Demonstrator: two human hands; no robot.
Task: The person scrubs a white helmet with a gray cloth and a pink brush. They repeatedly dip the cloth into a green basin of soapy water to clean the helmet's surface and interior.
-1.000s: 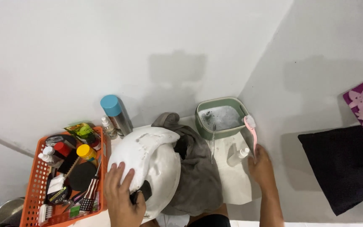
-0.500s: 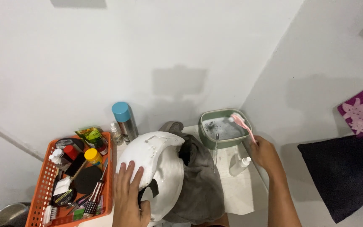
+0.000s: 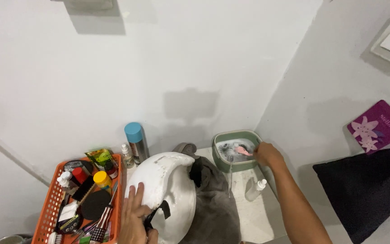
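White floor: orange basket (image 3: 50,212) left of helmet (image 3: 170,194).

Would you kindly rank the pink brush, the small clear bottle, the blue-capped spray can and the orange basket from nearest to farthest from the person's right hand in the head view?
1. Pink brush: held by the right hand, its head in the green basin.
2. Small clear bottle: just below the hand.
3. Blue-capped spray can: well to the left, by the wall.
4. Orange basket: farthest, at the left edge.
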